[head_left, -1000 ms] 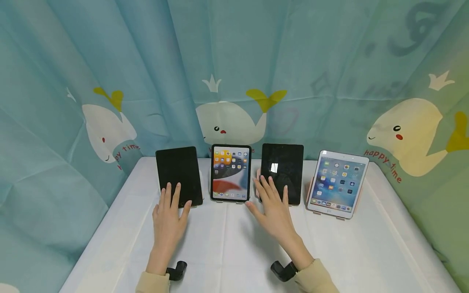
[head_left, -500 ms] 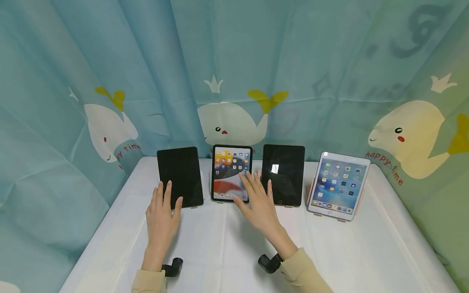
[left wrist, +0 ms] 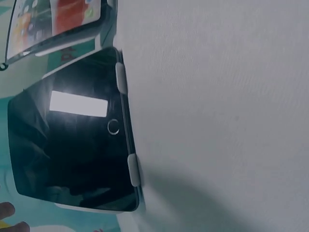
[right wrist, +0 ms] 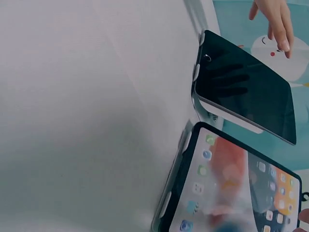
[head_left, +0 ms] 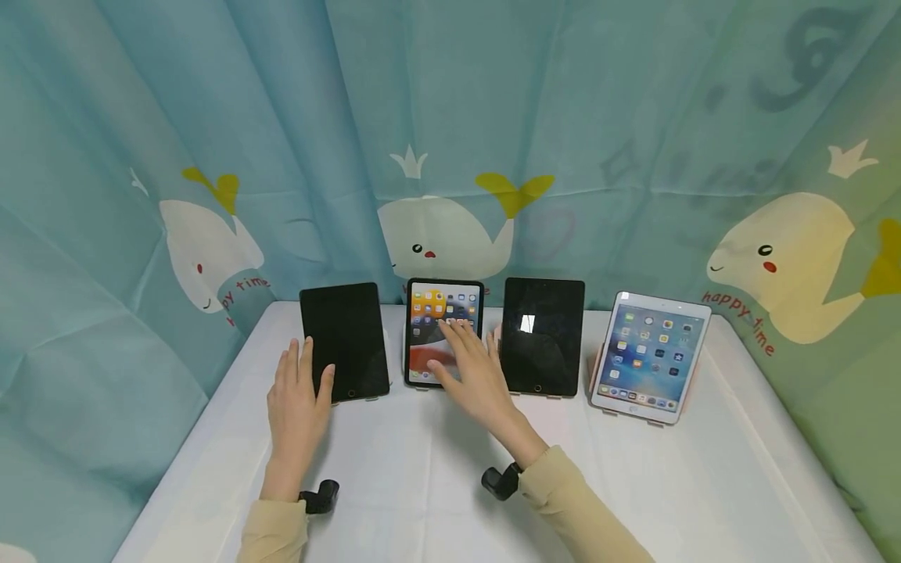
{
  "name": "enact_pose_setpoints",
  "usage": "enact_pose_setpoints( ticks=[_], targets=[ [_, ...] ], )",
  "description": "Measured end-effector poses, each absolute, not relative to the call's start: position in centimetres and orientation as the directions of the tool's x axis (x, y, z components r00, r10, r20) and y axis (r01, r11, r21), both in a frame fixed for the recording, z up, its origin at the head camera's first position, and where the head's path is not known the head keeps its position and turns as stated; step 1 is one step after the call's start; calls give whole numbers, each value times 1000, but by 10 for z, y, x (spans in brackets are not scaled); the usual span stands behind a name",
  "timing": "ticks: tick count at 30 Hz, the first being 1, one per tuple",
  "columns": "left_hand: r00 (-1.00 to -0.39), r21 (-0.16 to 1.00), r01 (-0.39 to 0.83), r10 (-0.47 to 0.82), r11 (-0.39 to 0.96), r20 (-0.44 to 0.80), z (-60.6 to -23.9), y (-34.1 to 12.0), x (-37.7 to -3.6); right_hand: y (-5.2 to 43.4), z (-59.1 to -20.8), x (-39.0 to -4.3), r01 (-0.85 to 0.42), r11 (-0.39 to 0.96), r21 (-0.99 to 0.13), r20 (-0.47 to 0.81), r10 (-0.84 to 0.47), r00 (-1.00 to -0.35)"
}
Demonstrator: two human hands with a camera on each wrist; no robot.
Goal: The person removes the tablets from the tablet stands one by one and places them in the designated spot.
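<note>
My right hand [head_left: 475, 379], fingers spread and fairly straight, is in front of a black-framed tablet [head_left: 425, 352] with a lit home screen. Whether its fingertips touch the glass I cannot tell; in the right wrist view only bits of fingertips [right wrist: 303, 220] show at the edge. My left hand [head_left: 297, 403] has extended fingers at the left edge of a dark-screened black tablet [head_left: 348, 336]. In the right wrist view, that left hand [right wrist: 276, 19] appears apart from the dark tablet [right wrist: 246, 87], holding nothing. The left wrist view shows this tablet [left wrist: 72, 145] leaning on a stand.
Another dark tablet [head_left: 545, 336] stands to the right of the lit one. Farther right, a white tablet [head_left: 651, 356] with a lit screen leans on a pinkish stand. All are on a white-covered table [head_left: 394, 477], before a blue-green whale-print curtain [head_left: 450, 94].
Both hands have moved left. The right hand has gone from in front of the third tablet to the lit second one; the left has shifted toward the first tablet's left edge. The tablets stay put.
</note>
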State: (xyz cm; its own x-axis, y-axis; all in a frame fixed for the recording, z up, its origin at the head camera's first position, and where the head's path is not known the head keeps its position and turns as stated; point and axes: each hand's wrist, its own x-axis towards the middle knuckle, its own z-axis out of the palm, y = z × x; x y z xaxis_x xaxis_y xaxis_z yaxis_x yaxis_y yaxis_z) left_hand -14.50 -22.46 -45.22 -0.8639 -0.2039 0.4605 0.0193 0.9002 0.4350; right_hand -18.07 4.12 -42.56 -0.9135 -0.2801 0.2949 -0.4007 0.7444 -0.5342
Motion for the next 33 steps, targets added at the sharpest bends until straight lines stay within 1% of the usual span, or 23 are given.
enact_pose_setpoints(
  ticks=[4, 14, 23, 29, 33],
  targets=[
    [-867, 442, 13, -210, 897, 451, -450, -229, -150, 33, -424, -187, -401, 726, -559, 272, -296, -916],
    [-879, 449, -13, -224, 893, 421, -446, -242, -164, 14, -418, -200, -443, 651, -616, 289, -336, -897],
    [-875, 430, 35, -180, 902, 449, -442, -253, -174, -2, -414, -210, -450, 609, -654, 288, -349, -892],
    [-885, 439, 30, -180, 898, 429, -437, -258, -179, -15, -410, -216, -450, 582, -677, 272, -371, -888],
    [-894, 449, 39, -170, 893, 415, -434, -261, -186, -23, -408, -223, -417, 572, -706, 237, -364, -901]
  ],
)
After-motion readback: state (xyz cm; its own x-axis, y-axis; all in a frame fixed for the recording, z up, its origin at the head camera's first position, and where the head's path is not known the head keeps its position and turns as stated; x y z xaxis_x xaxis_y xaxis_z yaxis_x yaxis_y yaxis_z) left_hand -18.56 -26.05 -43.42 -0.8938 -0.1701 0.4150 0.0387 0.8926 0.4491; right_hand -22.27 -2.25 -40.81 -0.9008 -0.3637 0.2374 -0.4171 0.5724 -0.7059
